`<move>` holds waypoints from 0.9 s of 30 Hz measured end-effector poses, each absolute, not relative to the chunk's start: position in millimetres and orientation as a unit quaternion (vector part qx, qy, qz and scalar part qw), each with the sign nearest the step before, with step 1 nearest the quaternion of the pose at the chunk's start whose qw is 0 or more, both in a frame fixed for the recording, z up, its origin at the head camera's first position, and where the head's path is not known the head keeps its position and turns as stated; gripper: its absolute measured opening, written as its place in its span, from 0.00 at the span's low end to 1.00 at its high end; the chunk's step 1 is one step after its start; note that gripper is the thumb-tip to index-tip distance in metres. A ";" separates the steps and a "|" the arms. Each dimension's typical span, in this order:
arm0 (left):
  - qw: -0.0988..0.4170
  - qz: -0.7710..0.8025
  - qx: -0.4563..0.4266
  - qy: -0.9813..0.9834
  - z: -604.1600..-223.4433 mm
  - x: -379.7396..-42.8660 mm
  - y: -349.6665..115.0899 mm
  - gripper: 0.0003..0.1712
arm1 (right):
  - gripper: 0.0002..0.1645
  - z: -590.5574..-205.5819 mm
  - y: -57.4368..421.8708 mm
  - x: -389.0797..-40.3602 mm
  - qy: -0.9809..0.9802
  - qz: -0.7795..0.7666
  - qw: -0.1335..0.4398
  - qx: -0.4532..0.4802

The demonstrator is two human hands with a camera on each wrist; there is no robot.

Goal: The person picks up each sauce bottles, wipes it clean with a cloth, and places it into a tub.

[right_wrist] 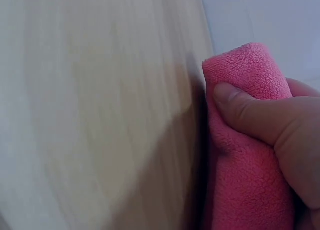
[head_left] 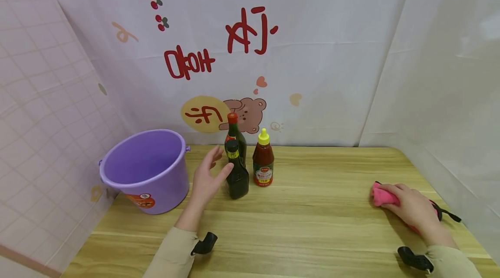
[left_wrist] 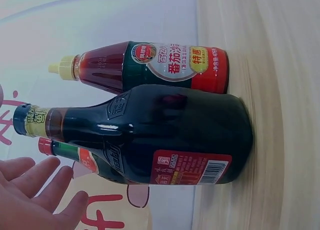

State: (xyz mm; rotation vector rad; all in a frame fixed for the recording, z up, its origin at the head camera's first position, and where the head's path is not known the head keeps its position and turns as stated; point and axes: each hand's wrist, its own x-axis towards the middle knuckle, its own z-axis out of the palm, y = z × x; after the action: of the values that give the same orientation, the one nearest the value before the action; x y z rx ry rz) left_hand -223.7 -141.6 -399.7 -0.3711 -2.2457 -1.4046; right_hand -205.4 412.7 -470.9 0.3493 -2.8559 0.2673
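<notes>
My left hand (head_left: 208, 181) is beside a dark soy sauce bottle (head_left: 238, 180), fingers spread and holding nothing. In the left wrist view, the fingertips lie apart from the bottle's neck. Behind it stands a green bottle (head_left: 241, 144) with a red cap, partly hidden. A ketchup bottle (head_left: 263, 163) with a yellow nozzle cap stands upright to the right. Over at the table's right side, my right hand (head_left: 414, 210) grips a folded pink cloth (head_left: 384, 195). The thumb presses on the fuzzy cloth (right_wrist: 245, 175) in the right wrist view.
A purple bucket (head_left: 181, 182) stands at the left of the wooden table (head_left: 312, 226), its inside showing no contents. A black cord (head_left: 449, 215) sticks out beside the right hand. A printed white curtain (head_left: 324, 74) hangs along the back edge.
</notes>
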 end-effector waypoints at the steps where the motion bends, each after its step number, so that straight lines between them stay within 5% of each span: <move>1: 0.233 -0.510 -0.135 -0.817 -399.3 -224.3 -141.2 0.38 | 0.33 -470.6 411.3 -205.4 -0.979 0.097 0.130 0.122; 27: 0.219 -0.534 -0.147 -0.803 -397.4 -246.3 -124.7 0.36 | 0.27 -449.6 354.9 -202.7 -0.901 0.302 0.293 0.108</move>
State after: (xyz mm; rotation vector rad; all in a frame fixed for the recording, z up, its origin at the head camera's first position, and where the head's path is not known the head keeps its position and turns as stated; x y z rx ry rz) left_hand -246.3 -124.7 -397.4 -0.4057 -2.2227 -1.4778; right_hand -202.7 354.9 -449.6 0.2882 -2.4004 0.8038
